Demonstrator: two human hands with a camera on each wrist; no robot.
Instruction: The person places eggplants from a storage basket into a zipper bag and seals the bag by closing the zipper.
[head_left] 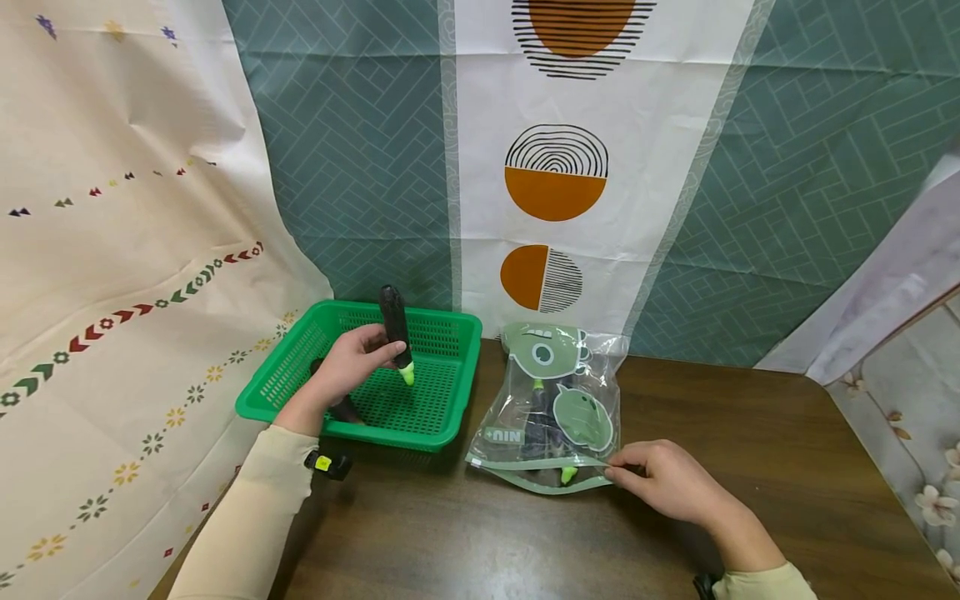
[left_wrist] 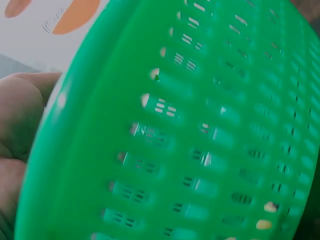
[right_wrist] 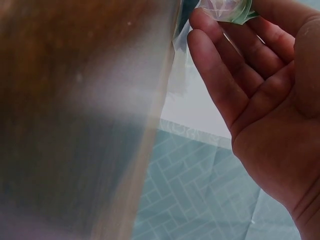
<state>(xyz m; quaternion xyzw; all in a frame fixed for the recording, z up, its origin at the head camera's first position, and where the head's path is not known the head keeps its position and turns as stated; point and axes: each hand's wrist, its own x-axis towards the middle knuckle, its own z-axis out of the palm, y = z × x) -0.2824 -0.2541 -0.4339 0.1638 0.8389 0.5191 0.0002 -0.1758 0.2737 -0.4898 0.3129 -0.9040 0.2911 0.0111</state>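
Over the green basket (head_left: 470, 350), my left hand (head_left: 351, 362) grips a long dark eggplant (head_left: 394, 317), its bright green stem end pointing down. Another dark eggplant (head_left: 347, 410) lies in the basket, partly covered by my left forearm. To the right lies a clear zip bag (head_left: 501, 408) with green cartoon prints, its mouth facing me. Dark eggplants show through it, one green stem (head_left: 568, 475) near the opening. My right hand (head_left: 675, 479) pinches the right corner of the bag's mouth. In the left wrist view the basket wall (left_wrist: 115, 90) hides most of the hand.
Everything stands on a brown wooden table (head_left: 480, 542). A patterned teal and white cloth (head_left: 360, 167) hangs behind it, and a cream cloth (head_left: 112, 292) hangs along the left side. A floral white cloth (head_left: 922, 433) borders the right edge.
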